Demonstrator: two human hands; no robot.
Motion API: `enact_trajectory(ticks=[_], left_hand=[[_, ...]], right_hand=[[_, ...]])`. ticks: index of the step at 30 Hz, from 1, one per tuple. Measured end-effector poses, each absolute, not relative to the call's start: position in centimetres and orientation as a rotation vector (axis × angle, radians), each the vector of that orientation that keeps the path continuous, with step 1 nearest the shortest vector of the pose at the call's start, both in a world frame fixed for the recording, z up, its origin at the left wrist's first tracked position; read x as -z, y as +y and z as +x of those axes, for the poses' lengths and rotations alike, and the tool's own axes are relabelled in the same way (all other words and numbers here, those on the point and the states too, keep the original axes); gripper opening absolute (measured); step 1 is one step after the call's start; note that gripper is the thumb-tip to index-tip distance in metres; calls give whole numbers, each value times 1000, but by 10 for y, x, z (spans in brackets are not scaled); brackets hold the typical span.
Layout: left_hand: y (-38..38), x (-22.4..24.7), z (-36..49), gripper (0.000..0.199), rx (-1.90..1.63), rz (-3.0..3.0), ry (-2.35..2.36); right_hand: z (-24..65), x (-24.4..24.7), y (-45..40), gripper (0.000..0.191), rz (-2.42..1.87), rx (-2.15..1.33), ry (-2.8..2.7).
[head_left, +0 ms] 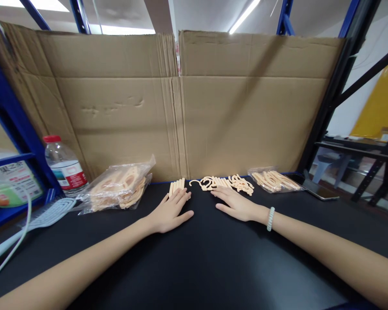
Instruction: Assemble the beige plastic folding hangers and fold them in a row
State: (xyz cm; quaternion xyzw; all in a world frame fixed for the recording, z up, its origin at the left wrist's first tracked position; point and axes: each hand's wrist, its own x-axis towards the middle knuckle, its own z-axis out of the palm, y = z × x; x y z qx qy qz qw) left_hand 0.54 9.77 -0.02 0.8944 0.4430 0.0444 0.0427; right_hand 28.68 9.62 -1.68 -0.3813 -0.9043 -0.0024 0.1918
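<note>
My left hand [170, 212] lies flat and open on the black table, fingers forward. Its fingertips partly cover a row of beige sticks [177, 185]. My right hand [237, 203] also rests palm down, fingers outstretched, with a pale beaded bracelet [270, 218] at the wrist. Just beyond its fingertips lies a second row of beige sticks [222, 182]. Curved beige hook pieces [207, 182] are left of that row, and a loose heap of small beige pieces [242, 184] is to its right. Neither hand holds anything visible.
A clear bag of beige hanger-like parts [119, 187] sits left; a bag of beige sticks [274, 180] lies right, beside a phone [320, 190]. A red-capped bottle [66, 168], hairbrush [53, 213] and white cable [27, 228] are far left. Cardboard [255, 112] walls the back.
</note>
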Motion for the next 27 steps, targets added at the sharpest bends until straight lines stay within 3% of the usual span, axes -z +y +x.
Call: enact_trajectory(ticks=[6,21,27], left_hand=[[105,-1,9,70,-151,2764,1278],[101,2,1,63,-366,2839,1237],[84,0,-11,38,-719,2828,1377]], right_hand=[[277,8,108,43,-1142,182,-2438],[239,-6,121,32,-1027,192,-2397],[267,0,74,24,-980,147,-2328]])
